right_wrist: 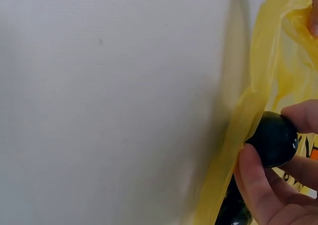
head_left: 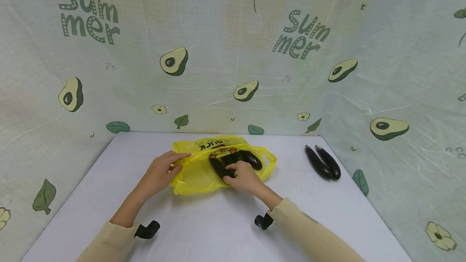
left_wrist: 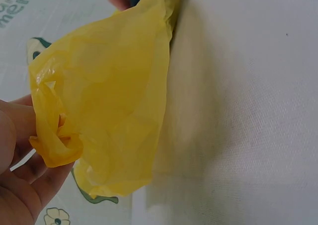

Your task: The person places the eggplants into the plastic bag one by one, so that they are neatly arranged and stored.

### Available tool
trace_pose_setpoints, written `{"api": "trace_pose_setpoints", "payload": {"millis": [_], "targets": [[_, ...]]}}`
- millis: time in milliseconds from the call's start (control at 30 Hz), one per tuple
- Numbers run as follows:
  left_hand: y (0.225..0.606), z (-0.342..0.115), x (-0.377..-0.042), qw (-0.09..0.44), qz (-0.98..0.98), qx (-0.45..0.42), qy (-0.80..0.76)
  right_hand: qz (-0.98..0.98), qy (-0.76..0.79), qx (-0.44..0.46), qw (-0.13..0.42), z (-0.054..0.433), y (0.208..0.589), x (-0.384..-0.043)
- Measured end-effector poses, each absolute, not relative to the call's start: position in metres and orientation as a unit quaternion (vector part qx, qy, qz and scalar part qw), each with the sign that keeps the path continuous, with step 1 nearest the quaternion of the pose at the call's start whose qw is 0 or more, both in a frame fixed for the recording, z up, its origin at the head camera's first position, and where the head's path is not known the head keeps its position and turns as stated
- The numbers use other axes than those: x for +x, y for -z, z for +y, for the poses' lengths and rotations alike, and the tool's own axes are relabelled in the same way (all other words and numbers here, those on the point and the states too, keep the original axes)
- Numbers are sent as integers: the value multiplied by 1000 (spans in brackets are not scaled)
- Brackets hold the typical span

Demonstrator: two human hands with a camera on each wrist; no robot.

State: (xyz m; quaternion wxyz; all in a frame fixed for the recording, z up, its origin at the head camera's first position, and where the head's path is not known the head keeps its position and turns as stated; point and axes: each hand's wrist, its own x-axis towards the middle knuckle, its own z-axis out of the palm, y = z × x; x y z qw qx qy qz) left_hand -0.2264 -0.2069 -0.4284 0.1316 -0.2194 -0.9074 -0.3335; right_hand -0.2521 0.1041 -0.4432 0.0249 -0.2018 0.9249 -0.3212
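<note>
A crinkled yellow plastic bag (head_left: pixel 193 175) with printed lettering lies on its side at the middle of the table. My left hand (head_left: pixel 160 170) grips its left edge; in the left wrist view the film (left_wrist: pixel 107 96) bunches between thumb and fingers (left_wrist: pixel 49 183). Over the bag's front side, my right hand (head_left: pixel 245 178) holds the near end of a dark, glossy eggplant (head_left: pixel 217 166). The right wrist view shows the rounded end (right_wrist: pixel 274 139) between thumb and fingertips (right_wrist: pixel 252 168). Other eggplants (head_left: pixel 251 159) lie beside it in the bag, partly hidden by the right hand.
Two more eggplants (head_left: pixel 317 164) lie side by side at the right of the white table (head_left: pixel 204 229). Printed fabric (head_left: pixel 211 64) hangs behind the table and along both sides. A black wrist mount (head_left: pixel 147 229) juts from each sleeve.
</note>
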Motion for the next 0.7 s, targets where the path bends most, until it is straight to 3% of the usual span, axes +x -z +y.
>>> {"api": "trace_pose_setpoints", "payload": {"millis": [467, 700], "targets": [[429, -207, -226, 134, -906, -223, 335, 931, 306, -197, -29, 90, 457, -250], [430, -207, -226, 133, -907, -223, 333, 935, 293, -197, -28, 87, 458, -248]]}}
